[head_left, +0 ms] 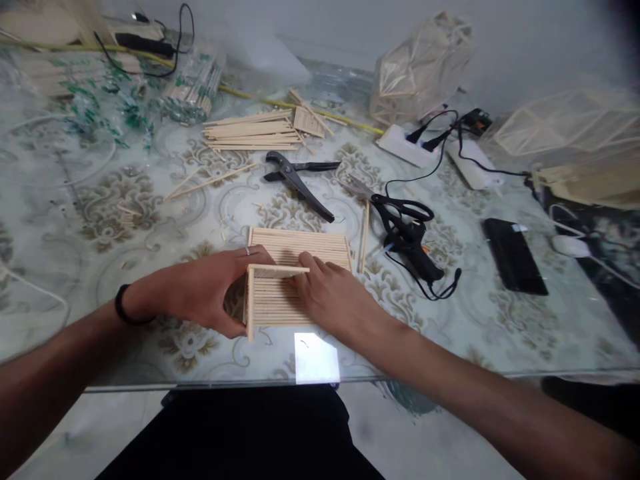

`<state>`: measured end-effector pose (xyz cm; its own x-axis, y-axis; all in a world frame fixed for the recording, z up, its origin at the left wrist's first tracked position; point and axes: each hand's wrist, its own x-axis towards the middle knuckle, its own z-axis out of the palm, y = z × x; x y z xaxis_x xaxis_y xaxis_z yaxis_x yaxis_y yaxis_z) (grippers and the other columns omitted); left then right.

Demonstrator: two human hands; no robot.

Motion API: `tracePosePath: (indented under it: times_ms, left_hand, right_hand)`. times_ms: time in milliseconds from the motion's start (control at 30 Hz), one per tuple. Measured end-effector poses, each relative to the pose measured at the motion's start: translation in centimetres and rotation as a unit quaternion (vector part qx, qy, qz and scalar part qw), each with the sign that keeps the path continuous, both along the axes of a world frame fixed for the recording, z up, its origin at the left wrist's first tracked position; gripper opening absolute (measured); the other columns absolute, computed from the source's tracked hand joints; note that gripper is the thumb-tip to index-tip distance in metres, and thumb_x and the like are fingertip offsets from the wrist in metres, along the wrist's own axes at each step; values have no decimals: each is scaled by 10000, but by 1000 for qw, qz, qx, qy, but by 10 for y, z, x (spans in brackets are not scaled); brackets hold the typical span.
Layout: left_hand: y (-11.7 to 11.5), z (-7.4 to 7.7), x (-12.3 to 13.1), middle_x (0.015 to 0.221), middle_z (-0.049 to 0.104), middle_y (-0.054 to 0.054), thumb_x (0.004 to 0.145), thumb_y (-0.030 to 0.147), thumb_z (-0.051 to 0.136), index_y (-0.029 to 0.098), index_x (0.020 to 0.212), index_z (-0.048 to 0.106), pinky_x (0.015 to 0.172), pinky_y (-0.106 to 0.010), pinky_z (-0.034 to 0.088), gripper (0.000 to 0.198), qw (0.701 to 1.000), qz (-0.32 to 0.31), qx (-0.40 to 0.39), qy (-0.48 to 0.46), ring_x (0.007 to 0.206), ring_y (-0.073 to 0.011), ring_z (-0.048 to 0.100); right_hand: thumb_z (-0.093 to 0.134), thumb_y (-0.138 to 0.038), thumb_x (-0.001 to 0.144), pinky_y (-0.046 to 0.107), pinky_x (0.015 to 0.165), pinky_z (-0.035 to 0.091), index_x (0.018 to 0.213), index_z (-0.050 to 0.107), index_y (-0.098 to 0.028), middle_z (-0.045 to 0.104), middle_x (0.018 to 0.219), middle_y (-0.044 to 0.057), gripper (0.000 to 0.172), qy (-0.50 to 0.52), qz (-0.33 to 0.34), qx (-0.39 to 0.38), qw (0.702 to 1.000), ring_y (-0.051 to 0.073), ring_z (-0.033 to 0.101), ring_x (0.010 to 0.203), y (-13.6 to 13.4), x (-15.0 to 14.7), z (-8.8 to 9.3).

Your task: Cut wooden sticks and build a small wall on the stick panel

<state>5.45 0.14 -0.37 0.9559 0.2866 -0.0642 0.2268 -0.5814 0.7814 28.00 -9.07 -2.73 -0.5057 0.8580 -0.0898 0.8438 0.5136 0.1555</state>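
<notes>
On the table in front of me lies a small structure of thin wooden sticks [300,243], with a flat slatted base. Upright pieces stand at its left end, their top edges [275,269] forming a corner. My left hand [213,283] grips that left end, thumb at the near corner and fingers at the far side. My right hand [333,290] rests over the base with curled fingers closed by the inner end of the upright piece. Its fingertips are partly hidden.
Beyond the structure lie pliers [300,180], scissors [385,200] and a black glue gun [415,250]. Loose sticks [255,133] are piled farther back. A phone [515,255] and power strips [407,145] with cables are on the right; wrapped stick bundles [193,83] sit back left.
</notes>
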Motion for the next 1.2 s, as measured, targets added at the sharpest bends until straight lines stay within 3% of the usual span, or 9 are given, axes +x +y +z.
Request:
tracePosePath:
  times_ms: [133,267,400,500,567,667,833,1000,1200]
  left_hand:
    - [1,-5,0,1299,613,-92,687,319,838,206,1286,545,1033,-408,483,676,1000,-9,3,-20,1181,-291,590]
    - [1,-6,-1,1249,625,-72,699,347,802,199,1297,555,1007,-400,501,664,1000,-1,7,-23,1145,-275,604]
    - [0,-3,-1,1233,616,-29,736,384,735,189,1281,560,1040,-360,479,604,1000,9,16,-17,1161,-251,604]
    - [0,-1,0,1250,618,-76,694,350,807,182,1276,549,1058,-409,475,658,1000,3,1,-23,1173,-281,597]
    - [0,1,1,1292,602,-98,707,271,815,190,1309,529,1078,-430,460,671,1000,-3,-7,-16,1203,-281,577]
    - [0,3,2,1338,571,-89,742,204,789,203,1361,501,1105,-416,433,683,1000,-10,-21,-1,1238,-264,546]
    - [1,1,1,1338,549,-67,759,161,751,216,1360,480,1123,-411,419,662,999,-19,-40,16,1252,-257,521]
    - [2,-10,1,1356,539,-75,754,202,788,247,1364,436,1116,-434,441,706,998,-10,-59,-10,1254,-265,524]
    - [3,-17,2,1396,518,-59,713,138,789,287,1394,386,1154,-420,422,805,999,-6,-53,-1,1311,-263,500]
  right_hand:
    - [414,-62,949,346,645,422,941,540,-155,603,930,107,157,2,-21,-26,999,233,582,770,-2,-4,1]
    - [424,-94,939,322,603,386,925,525,-162,611,961,108,122,55,5,-74,996,181,532,657,6,16,6]
    - [456,-152,923,281,538,329,874,481,-194,581,803,24,69,186,-95,-91,974,128,463,552,16,49,20]
    - [445,-207,979,271,560,340,763,475,-211,525,667,-9,218,280,-133,-36,950,130,477,568,18,59,28]
    - [485,-237,993,266,596,384,790,552,-198,587,728,9,218,330,-129,-37,935,135,534,631,14,52,27]
    - [599,-238,956,270,678,461,944,647,-189,669,904,37,70,379,-120,-87,913,148,616,753,0,28,17]
    - [642,-269,943,316,750,494,942,655,-191,677,915,42,79,417,-180,-37,890,193,642,853,-16,-2,-2]
    - [631,-232,935,355,769,469,938,632,-182,669,916,52,50,373,-206,-48,903,225,627,872,-12,-5,-2]
    - [562,-127,895,345,687,408,881,606,-172,627,880,60,64,315,-185,-61,929,215,560,763,-6,-6,-1]
